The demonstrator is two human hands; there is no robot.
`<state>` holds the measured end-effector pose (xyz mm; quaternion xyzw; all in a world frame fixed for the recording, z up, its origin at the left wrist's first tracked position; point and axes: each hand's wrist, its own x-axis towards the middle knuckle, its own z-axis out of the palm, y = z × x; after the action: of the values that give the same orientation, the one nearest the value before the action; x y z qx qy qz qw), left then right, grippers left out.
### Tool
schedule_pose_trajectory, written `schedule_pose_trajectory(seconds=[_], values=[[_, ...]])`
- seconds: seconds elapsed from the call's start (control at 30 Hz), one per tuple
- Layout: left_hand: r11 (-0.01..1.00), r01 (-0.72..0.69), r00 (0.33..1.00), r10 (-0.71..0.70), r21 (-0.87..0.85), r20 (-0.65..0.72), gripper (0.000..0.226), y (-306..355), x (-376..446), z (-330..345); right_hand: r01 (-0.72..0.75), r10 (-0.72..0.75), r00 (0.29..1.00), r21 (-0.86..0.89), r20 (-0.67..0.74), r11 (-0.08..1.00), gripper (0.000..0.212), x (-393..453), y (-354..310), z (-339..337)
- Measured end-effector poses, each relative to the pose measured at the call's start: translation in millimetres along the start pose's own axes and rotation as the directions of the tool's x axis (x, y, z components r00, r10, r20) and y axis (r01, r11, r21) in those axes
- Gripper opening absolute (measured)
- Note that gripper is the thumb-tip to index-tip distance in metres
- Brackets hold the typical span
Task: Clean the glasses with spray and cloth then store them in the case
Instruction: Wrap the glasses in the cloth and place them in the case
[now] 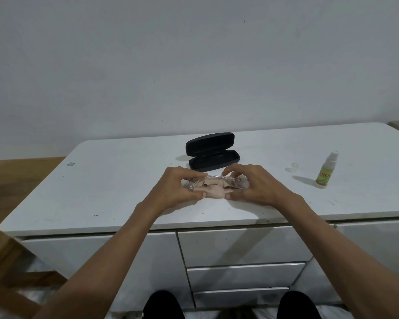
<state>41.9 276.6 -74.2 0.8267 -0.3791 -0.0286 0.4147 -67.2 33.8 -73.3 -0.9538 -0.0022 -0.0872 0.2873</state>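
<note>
Clear-framed glasses (213, 179) are held between both hands just above the white tabletop (115, 187), with a crumpled pale pink cloth (214, 192) under them. My left hand (180, 187) pinches the left end of the glasses. My right hand (253, 184) grips the right end, with cloth under its fingers. Just behind the hands lies a black glasses case (213, 161), its lid open and raised toward the wall. A small spray bottle (327, 171) with a green label stands upright at the right.
A small clear cap (294, 167) lies on the table left of the spray bottle. White drawers (240, 247) sit below the tabletop's front edge. A bare wall rises behind. Wooden floor (14, 176) shows at the left.
</note>
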Motion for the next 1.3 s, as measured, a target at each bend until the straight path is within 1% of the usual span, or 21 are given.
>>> schedule_pose_trajectory(seconds=[0.17,0.3,0.43,0.6,0.73,0.83,0.9,1.0,1.07,1.2,1.3], values=[[0.998,0.033,0.999,-0.033,-0.056,-0.005,0.049,-2,4,1,0.016,-0.015,1.000,0.020,-0.017,1.000,0.050,5,2,-2],[0.998,0.004,1.000,-0.005,-0.056,-0.025,0.050,-2,17,-3,0.025,-0.023,0.997,0.028,-0.071,0.999,0.046,16,1,-8],[1.000,-0.020,0.997,0.019,-0.015,-0.070,0.051,-3,43,-7,0.021,-0.014,0.993,0.060,-0.119,0.998,0.048,40,4,-18],[1.000,-0.024,0.993,0.024,0.006,-0.117,0.049,-9,76,-4,0.005,0.002,0.989,0.043,-0.145,0.999,0.047,73,13,-25],[0.992,-0.054,0.988,0.069,0.115,-0.136,0.048,-17,91,4,0.001,0.001,0.987,0.009,-0.162,1.000,0.047,90,22,-19],[0.988,-0.050,0.985,0.073,0.144,-0.157,0.049,-24,96,9,0.031,-0.034,0.981,-0.021,-0.189,0.999,0.048,98,29,-12],[0.989,-0.047,0.988,0.067,0.142,-0.138,0.049,-28,101,7,0.042,-0.047,0.982,-0.030,-0.183,0.999,0.047,103,32,-11],[0.994,-0.053,0.998,0.055,0.091,-0.013,0.041,-33,107,-1,0.049,-0.056,0.990,-0.058,-0.133,0.997,0.036,106,36,-10],[0.993,-0.065,0.997,0.061,0.096,0.045,0.037,-35,108,-4,0.050,-0.059,0.992,-0.078,-0.114,0.996,0.030,106,39,-9],[0.991,-0.074,0.996,0.068,0.112,0.053,0.038,-36,107,-6,0.021,-0.028,0.988,-0.053,-0.149,0.998,0.025,103,39,-9],[0.979,-0.111,0.994,0.107,0.169,0.034,0.040,-35,104,-5,-0.006,-0.001,0.989,-0.046,-0.147,0.999,0.026,102,39,-9]])
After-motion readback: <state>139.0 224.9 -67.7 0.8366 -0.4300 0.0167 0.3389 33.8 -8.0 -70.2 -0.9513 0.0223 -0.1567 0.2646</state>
